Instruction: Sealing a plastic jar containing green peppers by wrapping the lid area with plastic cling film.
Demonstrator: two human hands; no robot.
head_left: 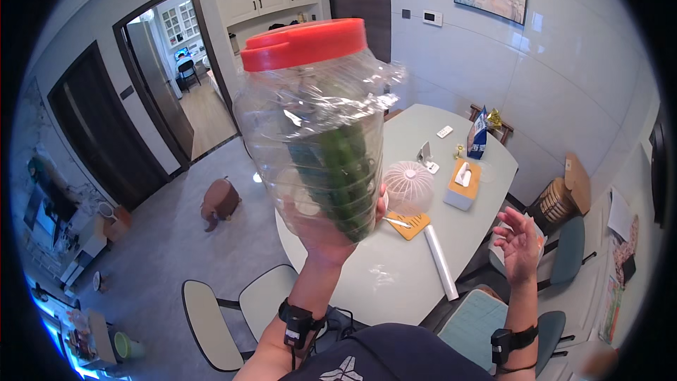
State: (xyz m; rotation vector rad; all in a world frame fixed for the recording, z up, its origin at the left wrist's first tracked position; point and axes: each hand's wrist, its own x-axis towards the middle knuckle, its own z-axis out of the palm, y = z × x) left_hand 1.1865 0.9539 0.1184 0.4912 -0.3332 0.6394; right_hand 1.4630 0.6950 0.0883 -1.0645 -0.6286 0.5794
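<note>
My left hand [326,245] holds up a large clear plastic jar [264,141] from below, its fingers wrapped round the base. A red screw lid [307,44] tops the jar, which tilts slightly. Crumpled cling film [352,102] wraps the jar just under the lid, with a loose end sticking out at the right. Inside stand long green vegetables [342,176] that look like cucumbers. To the right, my right hand [520,243] is raised beside the table edge, fingers apart and loosely bent, holding nothing. The nearest thing on the table is a roll of cling film [441,261].
The white table [374,286] also bears a yellow slotted board [411,227], a pinkish dome cover [409,185], a tissue box [462,194], a phone stand [424,155] and a blue bag [478,135]. Chairs [264,296] surround it. An animal-shaped stool [221,201] stands left.
</note>
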